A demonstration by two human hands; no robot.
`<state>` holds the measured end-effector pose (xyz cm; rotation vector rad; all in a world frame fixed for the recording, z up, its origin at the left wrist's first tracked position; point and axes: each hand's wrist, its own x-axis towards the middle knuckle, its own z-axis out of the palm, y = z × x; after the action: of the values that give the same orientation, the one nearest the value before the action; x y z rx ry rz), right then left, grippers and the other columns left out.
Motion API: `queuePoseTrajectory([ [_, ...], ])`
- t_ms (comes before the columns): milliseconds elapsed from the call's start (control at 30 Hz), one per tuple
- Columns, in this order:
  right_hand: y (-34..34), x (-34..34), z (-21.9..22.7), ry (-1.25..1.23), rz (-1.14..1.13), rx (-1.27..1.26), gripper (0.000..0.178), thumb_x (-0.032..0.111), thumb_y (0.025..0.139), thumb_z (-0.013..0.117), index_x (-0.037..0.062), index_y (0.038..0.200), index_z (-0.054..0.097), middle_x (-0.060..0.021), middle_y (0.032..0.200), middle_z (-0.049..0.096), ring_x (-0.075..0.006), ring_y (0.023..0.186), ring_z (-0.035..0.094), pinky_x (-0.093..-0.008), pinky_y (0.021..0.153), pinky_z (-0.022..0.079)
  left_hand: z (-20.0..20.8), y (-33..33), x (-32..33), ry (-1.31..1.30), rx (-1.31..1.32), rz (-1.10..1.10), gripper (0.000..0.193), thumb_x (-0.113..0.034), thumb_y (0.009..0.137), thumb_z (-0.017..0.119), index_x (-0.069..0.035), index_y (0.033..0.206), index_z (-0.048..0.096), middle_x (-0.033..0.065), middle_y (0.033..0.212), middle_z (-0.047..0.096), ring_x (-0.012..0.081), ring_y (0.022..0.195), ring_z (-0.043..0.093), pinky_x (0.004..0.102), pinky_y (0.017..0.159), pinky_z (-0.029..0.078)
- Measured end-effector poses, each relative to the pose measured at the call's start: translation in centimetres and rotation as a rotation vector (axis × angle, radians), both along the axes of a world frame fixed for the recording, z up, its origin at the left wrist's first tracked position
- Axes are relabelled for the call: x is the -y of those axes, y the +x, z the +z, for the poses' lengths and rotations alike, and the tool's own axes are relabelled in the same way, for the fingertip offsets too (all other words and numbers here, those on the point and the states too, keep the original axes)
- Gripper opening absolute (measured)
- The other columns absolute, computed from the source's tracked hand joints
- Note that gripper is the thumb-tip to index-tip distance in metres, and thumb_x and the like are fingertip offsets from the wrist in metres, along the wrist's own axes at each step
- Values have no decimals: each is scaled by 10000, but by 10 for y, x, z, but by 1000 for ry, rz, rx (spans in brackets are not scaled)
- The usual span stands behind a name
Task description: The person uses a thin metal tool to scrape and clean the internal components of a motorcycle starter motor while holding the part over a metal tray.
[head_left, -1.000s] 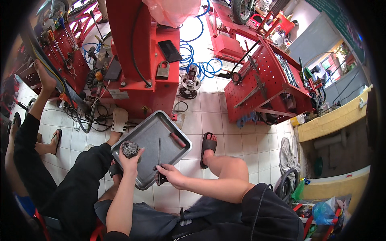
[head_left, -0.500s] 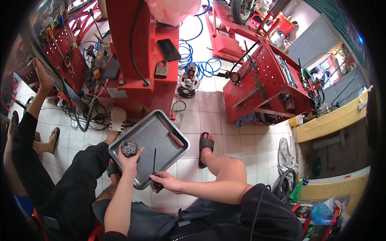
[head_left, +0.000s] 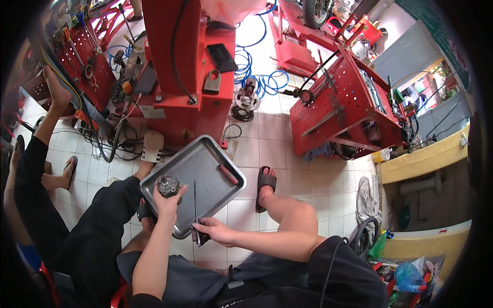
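My left hand (head_left: 166, 205) is closed round a round, greyish metal mechanical part (head_left: 168, 187), holding it over the left side of a metal tray (head_left: 206, 163). Pinched in my right hand (head_left: 220, 232), at the tray's near edge, is a long thin metal rod (head_left: 195, 205). It points away from me over the tray, and its near end shows below my fingers. Something dark sits under that hand; I cannot tell what it is. On the tray's right side lies a red handle-like piece (head_left: 228, 174), touched by neither hand.
Beyond the tray stands a red machine (head_left: 205, 120) bearing a phone (head_left: 222, 56) and a padlock (head_left: 212, 82). A sprocket-like metal part (head_left: 247, 100) and blue hose (head_left: 269, 84) lie on the tiles. To the right is a red perforated tool cart (head_left: 334, 113). Another person's dark-trousered leg (head_left: 102, 226) is close on my left.
The rod has shifted toward me in my right hand, and its near end now shows below the fingers. My left hand still holds the metal part. The whole view has shifted slightly.
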<state>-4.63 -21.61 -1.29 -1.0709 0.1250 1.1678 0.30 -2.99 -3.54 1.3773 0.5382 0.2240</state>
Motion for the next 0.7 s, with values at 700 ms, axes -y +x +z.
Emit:
queuePoseTrajectory([
  [700, 74, 22, 28, -261, -349, 947, 189, 45, 879, 705, -20, 1057, 693, -17, 863, 590, -82, 747, 559, -230, 734, 448, 20, -13, -3, -786, -27, -326, 494, -41, 807, 796, -34, 1248, 571, 98, 1129, 657, 247, 973, 666, 373, 835, 551],
])
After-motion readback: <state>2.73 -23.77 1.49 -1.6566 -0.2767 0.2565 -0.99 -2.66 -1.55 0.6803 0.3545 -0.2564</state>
